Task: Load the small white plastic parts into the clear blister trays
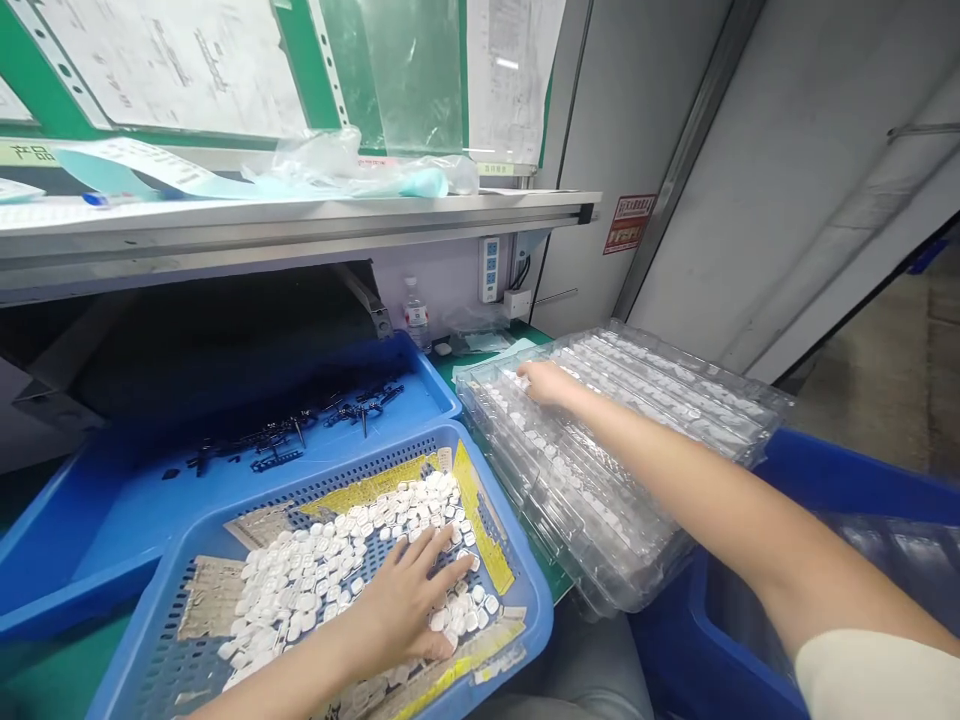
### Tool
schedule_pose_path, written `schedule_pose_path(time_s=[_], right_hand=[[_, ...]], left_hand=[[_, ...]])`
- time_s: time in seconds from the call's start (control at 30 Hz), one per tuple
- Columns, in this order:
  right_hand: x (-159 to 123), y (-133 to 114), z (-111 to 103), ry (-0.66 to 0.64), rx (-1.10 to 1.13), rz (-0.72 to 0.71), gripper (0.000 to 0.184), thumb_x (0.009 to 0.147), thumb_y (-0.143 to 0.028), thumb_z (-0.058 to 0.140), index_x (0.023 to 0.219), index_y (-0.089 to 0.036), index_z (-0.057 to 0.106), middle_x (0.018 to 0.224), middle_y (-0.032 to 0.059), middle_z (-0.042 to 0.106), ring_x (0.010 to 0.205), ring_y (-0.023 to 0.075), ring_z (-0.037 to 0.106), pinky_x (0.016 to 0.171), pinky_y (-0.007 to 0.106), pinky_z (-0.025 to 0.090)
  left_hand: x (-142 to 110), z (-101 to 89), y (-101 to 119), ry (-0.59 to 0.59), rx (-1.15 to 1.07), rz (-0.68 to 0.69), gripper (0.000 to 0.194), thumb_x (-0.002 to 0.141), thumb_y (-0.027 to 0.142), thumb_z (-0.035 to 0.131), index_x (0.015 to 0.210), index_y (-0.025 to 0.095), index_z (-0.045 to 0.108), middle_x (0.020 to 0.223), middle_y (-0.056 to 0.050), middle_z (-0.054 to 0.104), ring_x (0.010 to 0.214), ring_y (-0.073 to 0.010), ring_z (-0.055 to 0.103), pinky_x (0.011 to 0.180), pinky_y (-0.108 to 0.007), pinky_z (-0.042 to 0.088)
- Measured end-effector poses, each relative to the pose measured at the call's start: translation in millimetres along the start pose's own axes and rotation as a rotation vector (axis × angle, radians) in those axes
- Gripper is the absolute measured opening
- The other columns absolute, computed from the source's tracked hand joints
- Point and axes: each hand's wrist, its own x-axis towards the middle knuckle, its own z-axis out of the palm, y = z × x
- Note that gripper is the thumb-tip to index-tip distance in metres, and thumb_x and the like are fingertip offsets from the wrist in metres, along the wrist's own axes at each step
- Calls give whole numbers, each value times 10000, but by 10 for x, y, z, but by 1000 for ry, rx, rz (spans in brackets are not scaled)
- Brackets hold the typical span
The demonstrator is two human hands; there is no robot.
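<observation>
My left hand lies with fingers spread over small white rounded-square plastic pieces in a blue perforated basket. Its fingertips touch some of the pieces. My right hand reaches across to the far left corner of a stack of clear plastic trays. The fingers there are bent and closed together at the top tray's first row; whatever is between them is hidden. Rows of similar white pieces sit in the top tray's channels.
Behind the basket, a blue bin holds scattered black parts. A water bottle and power strip stand under the shelf. Another blue bin, at right, contains clear plastic trays.
</observation>
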Motion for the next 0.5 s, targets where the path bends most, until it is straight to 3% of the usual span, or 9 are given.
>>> schedule_pose_path(time_s=[0.13,0.27,0.4,0.5], right_hand=[[-304,101,-157,-66,-92,-74,225,800,-220,504,1006,-145,555,1060,101,556,965,215,519,809,403,420],[-947,59,-143,-71,-77,-205,292,793,-176,473,1073,-170,555,1102,105,565,1010,253,504,838,375,375],[-1680,-154,51,-198,331,-541,265,787,-258,482,1032,-246,582,990,51,617,887,216,559,761,329,409],[-1974,-349,258,-413,631,-646,287,764,-223,516,1040,-273,575,995,31,610,912,199,548,773,300,407]], left_hand=[[12,150,10,141,10,194,492,863,338,397,1306,363,183,1406,-59,144,1261,-336,140,949,-606,229],[45,246,11,244,2,299,444,881,216,350,1283,362,233,1396,-65,192,1255,-292,205,965,-529,273],[75,263,43,249,-41,300,307,879,217,333,1169,291,401,1252,-112,394,1093,-282,395,846,-439,377],[59,255,112,224,-321,204,174,833,256,412,954,209,527,950,-63,543,837,-215,492,732,-332,412]])
